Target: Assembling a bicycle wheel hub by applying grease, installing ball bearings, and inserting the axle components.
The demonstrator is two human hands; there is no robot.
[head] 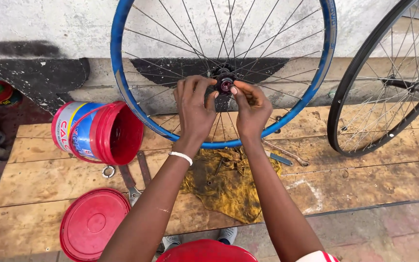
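The blue-rimmed spoked bicycle wheel is standing upright on the rough wooden plank table, leaning toward the wall. Its black hub with a red centre piece is sitting at the middle of the spokes, directly ahead of the person.

The left hand is reaching up at 11 o'clock, its fingers narrowed and pinching the left side of the hub. The right hand is meeting it at 1 o'clock, fingers closed tightly on the red centre piece. What exactly sits between the fingertips cannot be told.

Risks noted:
- Neither hand is steadying the rim. The wheel is resting only on its lower edge, so turning force at the hub could roll or tip it.
- Any small part slipping from the fingertips could drop onto the crumpled yellow-brown rag at 6 o'clock or into the gaps between the planks.
- Fingers are working among thin spokes; a sudden slip could jam them.
- The black-rimmed second wheel is leaning at 3 o'clock, near enough to be struck by a rolling wheel.
- The red-and-blue plastic bucket is lying on its side at 9 o'clock, its round red lid at 7 o'clock and a flat metal wrench between them, all free to be knocked.
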